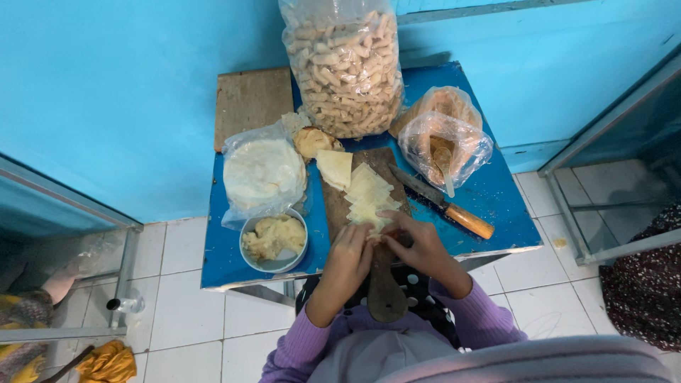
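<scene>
Both hands work one pale dough square (374, 225) at the near end of the wooden cutting board (339, 202), at the 6 o'clock edge of the blue table (496, 198). The left hand (349, 252) and right hand (418, 245) pinch the square together, fingers curled narrow around it; the fold appears to be in progress, likely a filling-and-folding step. A stack of cut squares (369, 191) lies on the board just past the hands at 12 o'clock. A metal bowl of pale filling (274, 240) sits at 9 o'clock, near the left hand. A knife with a wooden handle (443, 202) lies at 2 o'clock, blade toward the board, so movement to the right calls for care. A bag of flat round sheets (262, 174) sits at 10 o'clock, a large bag of crackers (345, 64) at 12 o'clock. Open table surface remains only at 3 to 4 o'clock, near the right edge.
</scene>
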The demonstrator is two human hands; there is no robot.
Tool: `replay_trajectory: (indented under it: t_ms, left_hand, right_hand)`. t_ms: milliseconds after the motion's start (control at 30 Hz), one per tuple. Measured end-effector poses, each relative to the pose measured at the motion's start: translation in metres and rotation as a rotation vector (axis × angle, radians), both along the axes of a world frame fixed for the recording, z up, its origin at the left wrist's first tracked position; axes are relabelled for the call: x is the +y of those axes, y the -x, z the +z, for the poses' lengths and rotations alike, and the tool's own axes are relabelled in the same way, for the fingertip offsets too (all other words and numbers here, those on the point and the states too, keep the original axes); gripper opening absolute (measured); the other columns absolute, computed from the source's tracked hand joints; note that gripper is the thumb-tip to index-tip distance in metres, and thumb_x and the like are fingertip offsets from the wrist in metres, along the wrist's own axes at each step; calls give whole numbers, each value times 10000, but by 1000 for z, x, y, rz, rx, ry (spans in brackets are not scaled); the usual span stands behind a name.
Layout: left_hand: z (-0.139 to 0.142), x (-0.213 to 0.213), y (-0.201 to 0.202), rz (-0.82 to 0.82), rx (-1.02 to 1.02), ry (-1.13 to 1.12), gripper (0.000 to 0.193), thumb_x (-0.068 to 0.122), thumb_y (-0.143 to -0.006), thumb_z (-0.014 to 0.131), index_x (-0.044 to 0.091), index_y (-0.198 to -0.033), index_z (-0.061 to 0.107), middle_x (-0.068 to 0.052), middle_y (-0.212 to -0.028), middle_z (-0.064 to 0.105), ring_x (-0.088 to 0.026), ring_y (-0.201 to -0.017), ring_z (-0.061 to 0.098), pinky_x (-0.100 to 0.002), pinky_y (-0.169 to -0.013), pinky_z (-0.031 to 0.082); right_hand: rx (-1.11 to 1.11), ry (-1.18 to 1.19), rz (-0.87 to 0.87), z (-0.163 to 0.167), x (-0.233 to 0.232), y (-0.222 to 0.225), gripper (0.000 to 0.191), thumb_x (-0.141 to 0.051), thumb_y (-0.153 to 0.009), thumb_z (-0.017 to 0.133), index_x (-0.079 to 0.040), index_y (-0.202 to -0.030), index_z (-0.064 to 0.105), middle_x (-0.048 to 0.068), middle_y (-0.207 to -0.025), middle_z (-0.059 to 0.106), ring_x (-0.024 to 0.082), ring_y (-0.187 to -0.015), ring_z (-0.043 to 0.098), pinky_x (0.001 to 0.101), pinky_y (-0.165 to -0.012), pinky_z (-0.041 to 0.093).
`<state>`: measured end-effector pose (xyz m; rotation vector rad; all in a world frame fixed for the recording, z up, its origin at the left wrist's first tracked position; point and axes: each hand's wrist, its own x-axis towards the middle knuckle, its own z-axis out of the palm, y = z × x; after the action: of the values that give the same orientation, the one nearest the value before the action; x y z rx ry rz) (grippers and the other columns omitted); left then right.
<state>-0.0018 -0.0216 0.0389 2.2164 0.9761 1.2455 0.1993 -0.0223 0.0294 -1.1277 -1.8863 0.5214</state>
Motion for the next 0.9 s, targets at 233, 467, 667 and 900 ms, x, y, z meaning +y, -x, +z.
replay_trajectory:
  t_ms: [233, 467, 667, 900]
  left_hand:
    - [-3, 3, -2, 50, 39, -6, 120, -10, -885, 659, -12, -1004, 650, -189, -1001, 606, -406, -976, 589, -475, -828, 483]
    - [4, 1, 6, -13, 56, -31, 124, -1, -859, 687, -16, -980, 668, -176, -1037, 587, -390, -985, 565, -463, -827, 481]
    - [9, 4, 5, -27, 45, -18, 110, 12, -869, 708, -12, -974, 684, -161, -1036, 599, -378, -990, 565, -443, -835, 487]
    - [8, 7, 6, -22, 54, -25, 135, -23, -838, 679, -27, -972, 685, -165, -1019, 599, -374, -997, 574, -444, -849, 490]
  right_hand:
    - [-51, -110, -12, 6, 2, 4, 531, 32, -789, 761, -96, -1289, 633, 94, -920, 721, 226, -852, 749, 308, -733, 587]
    - [-127, -155, 164, 17, 2, -6, 586, 3, -781, 785, -59, -1334, 601, 99, -957, 750, 270, -913, 745, 379, -771, 574]
    - [-29, -12, 168, 13, 12, -7, 526, 59, -846, 694, -64, -1352, 617, 110, -990, 764, 264, -914, 788, 348, -779, 622]
    - [-99, -112, 121, 10, 10, -6, 509, 12, -817, 761, -93, -1303, 651, 107, -937, 754, 264, -878, 760, 351, -751, 589]
